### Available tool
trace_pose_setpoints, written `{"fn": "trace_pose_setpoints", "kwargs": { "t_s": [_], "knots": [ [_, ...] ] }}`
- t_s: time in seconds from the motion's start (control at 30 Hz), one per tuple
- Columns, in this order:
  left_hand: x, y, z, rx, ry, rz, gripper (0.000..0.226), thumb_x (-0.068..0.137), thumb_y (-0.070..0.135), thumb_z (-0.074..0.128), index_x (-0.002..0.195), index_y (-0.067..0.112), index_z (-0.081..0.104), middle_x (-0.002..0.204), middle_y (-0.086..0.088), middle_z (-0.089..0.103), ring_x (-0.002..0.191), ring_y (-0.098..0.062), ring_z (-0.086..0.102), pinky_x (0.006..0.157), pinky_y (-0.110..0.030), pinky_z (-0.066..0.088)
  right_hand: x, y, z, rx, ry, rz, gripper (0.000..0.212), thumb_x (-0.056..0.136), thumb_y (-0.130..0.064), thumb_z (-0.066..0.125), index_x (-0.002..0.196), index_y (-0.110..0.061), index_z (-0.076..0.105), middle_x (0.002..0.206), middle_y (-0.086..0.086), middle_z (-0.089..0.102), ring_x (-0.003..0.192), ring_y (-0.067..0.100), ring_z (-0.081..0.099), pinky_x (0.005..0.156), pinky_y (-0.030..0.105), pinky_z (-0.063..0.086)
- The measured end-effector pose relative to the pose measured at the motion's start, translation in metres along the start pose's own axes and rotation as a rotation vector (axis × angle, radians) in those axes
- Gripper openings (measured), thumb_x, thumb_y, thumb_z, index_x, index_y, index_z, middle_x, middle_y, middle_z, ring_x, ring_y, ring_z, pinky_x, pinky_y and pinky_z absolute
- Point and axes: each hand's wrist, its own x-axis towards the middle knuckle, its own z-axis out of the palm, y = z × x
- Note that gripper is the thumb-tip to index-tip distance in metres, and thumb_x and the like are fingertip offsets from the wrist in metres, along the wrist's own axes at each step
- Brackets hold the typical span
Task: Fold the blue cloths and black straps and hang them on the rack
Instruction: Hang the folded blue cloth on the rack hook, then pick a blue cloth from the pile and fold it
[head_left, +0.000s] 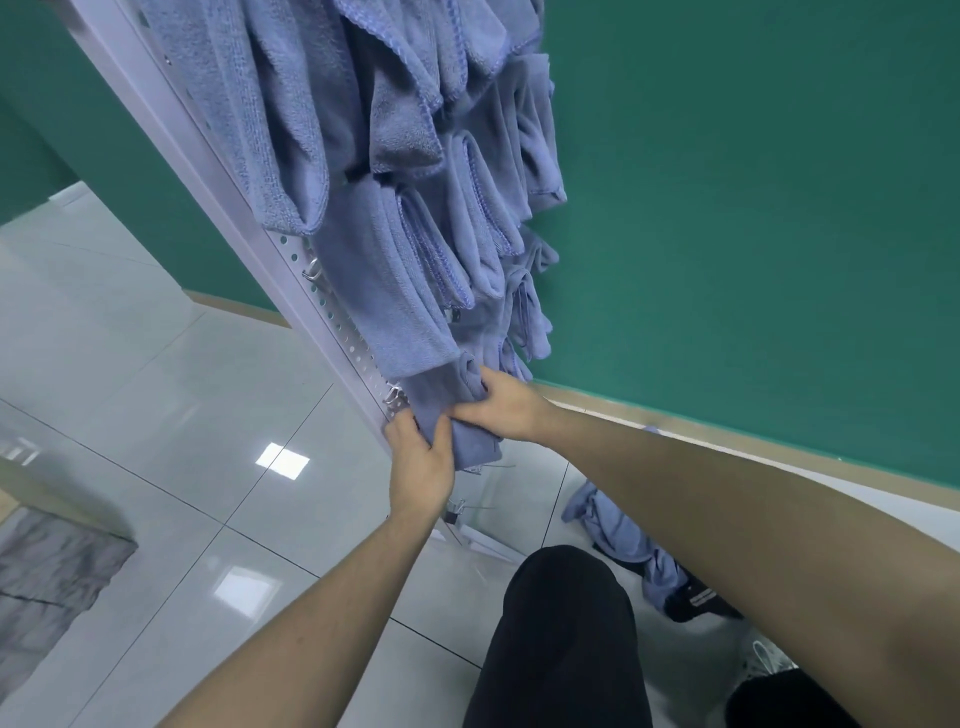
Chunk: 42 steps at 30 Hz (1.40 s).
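Legible text: none in this view.
Black item (696, 597) on floor, lower right: faint pale marks along its upper face, possibly a line of print; too small and blurred to make out.
Blue cloths (415, 156) on rack: no readable tags or labels.
White rack post (218, 171): perforated holes only, no numbers or signs.
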Motion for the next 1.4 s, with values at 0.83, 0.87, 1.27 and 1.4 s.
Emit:
{"fn": "trace_pose_setpoints", "kwargs": {
  "t_s": [0.83, 0.87, 1.27, 1.4],
  "knots": [
    [-0.049, 0.075, 0.095, 0.401, -0.615, 0.019, 0.024, 0.099, 0.042, 0.049, 0.092, 0.021, 0.059, 0.088, -0.004, 0.071, 0.064, -0.018, 0.065, 0.061, -0.028, 0.052, -0.158, 0.128, -0.123, -0.023, 0.148, 0.322, 0.029, 0.099, -0.023, 0.058, 0.127, -0.017, 0.057, 0.096, 0.003, 0.066, 0.074, 0.015, 0.062, 0.058, 0.024, 0.046],
    [-0.049, 0.077, 0.11, 0.381, -0.631, 0.027, 0.021, 0.098, 0.039, 0.05, 0.092, 0.021, 0.059, 0.087, -0.004, 0.071, 0.063, -0.018, 0.065, 0.06, -0.027, 0.052, -0.162, 0.14, -0.128, -0.01, 0.164, 0.339, 0.028, 0.098, -0.023, 0.058, 0.126, -0.017, 0.058, 0.097, 0.005, 0.066, 0.075, 0.016, 0.061, 0.059, 0.024, 0.047],
    [-0.019, 0.003, 0.29, 0.456, -0.844, 0.093, 0.007, 0.087, 0.019, 0.061, 0.091, 0.025, 0.058, 0.091, 0.004, 0.065, 0.089, -0.025, 0.064, 0.073, -0.03, 0.045, -0.128, 0.307, -0.142, 0.116, 0.217, 0.597, 0.018, 0.096, -0.018, 0.058, 0.113, -0.018, 0.065, 0.093, 0.007, 0.067, 0.073, 0.021, 0.059, 0.072, 0.034, 0.056],
    [0.004, -0.05, 0.34, 0.522, -0.867, 0.026, 0.016, 0.09, 0.013, 0.06, 0.103, 0.022, 0.058, 0.107, -0.001, 0.066, 0.1, -0.025, 0.064, 0.08, -0.028, 0.046, -0.092, 0.367, -0.131, 0.103, 0.14, 0.637, 0.021, 0.096, -0.02, 0.059, 0.116, -0.018, 0.065, 0.109, 0.011, 0.068, 0.086, 0.027, 0.065, 0.09, 0.041, 0.055]
  ]
}}
